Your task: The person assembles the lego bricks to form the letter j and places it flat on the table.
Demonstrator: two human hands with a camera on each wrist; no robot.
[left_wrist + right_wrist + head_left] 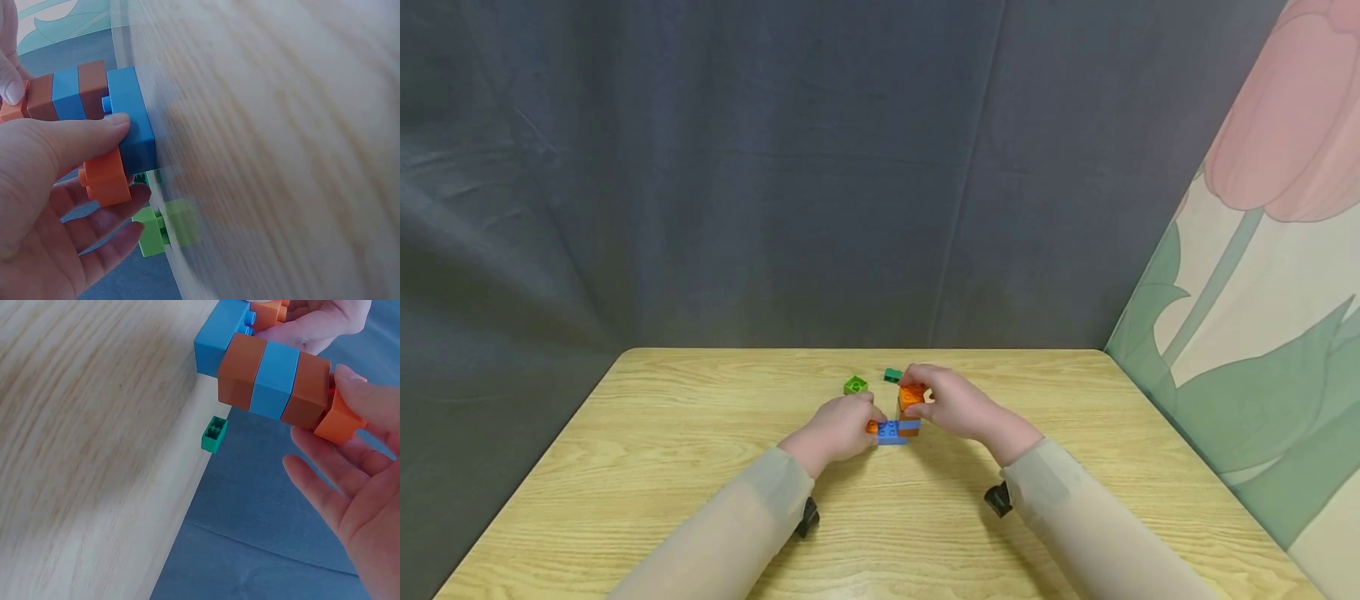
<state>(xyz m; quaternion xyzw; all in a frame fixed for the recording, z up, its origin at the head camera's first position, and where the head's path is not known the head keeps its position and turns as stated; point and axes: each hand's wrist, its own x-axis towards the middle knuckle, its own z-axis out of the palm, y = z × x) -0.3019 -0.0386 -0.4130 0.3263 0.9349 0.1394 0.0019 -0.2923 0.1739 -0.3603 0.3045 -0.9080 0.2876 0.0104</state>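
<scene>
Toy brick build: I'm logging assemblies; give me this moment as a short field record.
left hand: holds long blue brick and left orange brick
right hand: pinches top orange brick
above long blue brick, upward: lower brown brick, short blue brick, upper brown brick, top orange brick
loose behind build: lime green brick, dark green brick
surface: wood-grain table
cannot tell: whether top orange brick is fully seated

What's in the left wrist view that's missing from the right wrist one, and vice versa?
Only left wrist: light green brick, patterned wall.
Only right wrist: seam in the dark curtain, most of the right hand.
Both: large blue brick, brown-and-blue stack, orange bricks, dark green brick, left hand, tabletop, curtain, part of the right hand.
</scene>
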